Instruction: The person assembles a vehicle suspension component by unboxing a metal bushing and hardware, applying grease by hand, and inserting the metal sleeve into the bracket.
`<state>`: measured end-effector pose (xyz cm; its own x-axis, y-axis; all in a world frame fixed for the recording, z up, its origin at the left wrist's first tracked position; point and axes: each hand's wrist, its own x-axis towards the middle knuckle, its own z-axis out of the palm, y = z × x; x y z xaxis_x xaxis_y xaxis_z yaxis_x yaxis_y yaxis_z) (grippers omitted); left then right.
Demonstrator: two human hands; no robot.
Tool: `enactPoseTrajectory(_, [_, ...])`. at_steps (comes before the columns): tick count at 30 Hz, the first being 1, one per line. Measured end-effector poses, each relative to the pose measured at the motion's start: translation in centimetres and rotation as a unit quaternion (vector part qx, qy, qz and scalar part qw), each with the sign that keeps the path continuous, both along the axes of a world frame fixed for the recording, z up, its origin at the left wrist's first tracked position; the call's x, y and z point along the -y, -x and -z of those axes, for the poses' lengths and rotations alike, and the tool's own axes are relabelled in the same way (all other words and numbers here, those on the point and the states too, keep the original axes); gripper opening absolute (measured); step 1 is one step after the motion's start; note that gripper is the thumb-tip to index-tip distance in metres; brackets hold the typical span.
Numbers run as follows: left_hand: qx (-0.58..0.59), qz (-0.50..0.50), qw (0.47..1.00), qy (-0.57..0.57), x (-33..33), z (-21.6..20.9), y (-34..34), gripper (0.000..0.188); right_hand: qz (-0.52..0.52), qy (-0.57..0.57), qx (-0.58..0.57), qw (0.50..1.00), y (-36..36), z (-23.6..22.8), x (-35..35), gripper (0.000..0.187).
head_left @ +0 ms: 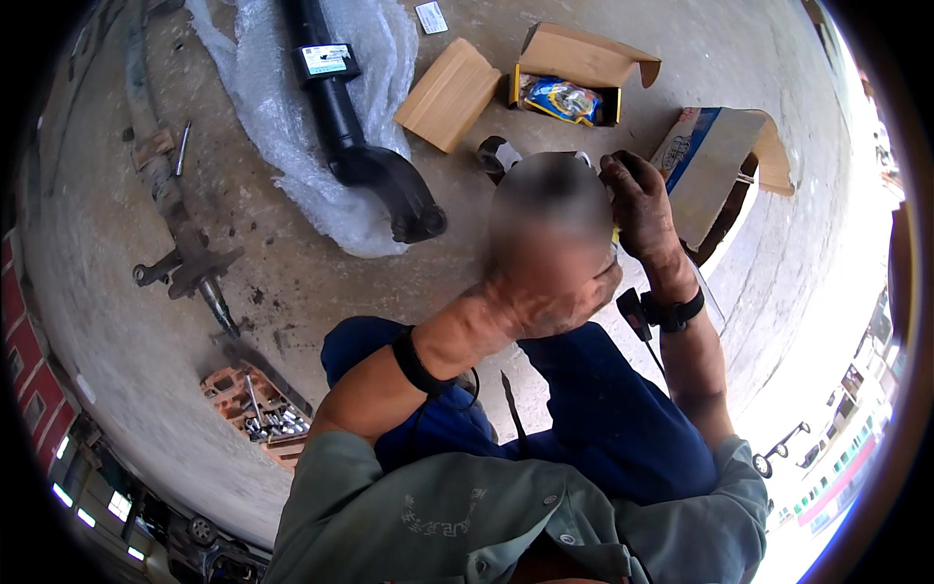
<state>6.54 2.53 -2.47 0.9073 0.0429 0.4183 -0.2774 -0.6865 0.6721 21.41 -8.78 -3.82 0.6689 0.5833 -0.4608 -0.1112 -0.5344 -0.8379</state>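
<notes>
Concrete floor (292, 282); open carton (702, 180) beside curled right hand (642, 206), probably for reach; left hand (564, 304) below, partly blurred; cannot tell either grip.

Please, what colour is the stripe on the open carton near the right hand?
The stripe is blue; it shows best in the head view.

workshop | concrete floor (126, 321) | greasy shaft (199, 268) | socket tray (224, 387) | parked vehicle (201, 530)
</notes>
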Motion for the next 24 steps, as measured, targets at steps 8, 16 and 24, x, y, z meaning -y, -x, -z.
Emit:
enactPoseTrajectory(8, [0.045,-0.002,0.992,0.116,-0.6,-2.0,-0.5,0.019,0.251,-0.194,-0.151,0.936,-1.6,-3.2,-2.5,0.021])
enactPoseTrajectory(16, [-0.026,0.056,0.971,0.233,-1.5,-0.5,0.5,0.015,0.286,-0.199,-0.198,0.916,-1.8,-3.6,-2.6,0.022])
enactPoseTrajectory(24, [-0.213,-0.089,0.826,0.514,-3.6,1.2,-0.4,0.035,0.153,-0.202,-0.103,0.962,1.4,-3.2,-2.8,0.029])
